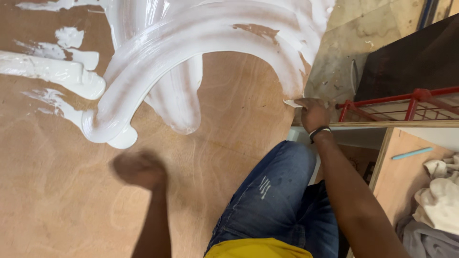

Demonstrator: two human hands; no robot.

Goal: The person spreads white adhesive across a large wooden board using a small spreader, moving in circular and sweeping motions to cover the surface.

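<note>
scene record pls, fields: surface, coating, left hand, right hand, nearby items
surface: plywood sheet, lying flat, mostly bare
coating: white glue spread in broad curved swaths over the far part, thick blobs at far left
left hand: blurred, over bare wood; grip cannot be told
right hand: at the sheet's right edge, holding a flat scraper against the glue's end
nearby items: red metal frame, blue pencil, pale cloths at right
</note>
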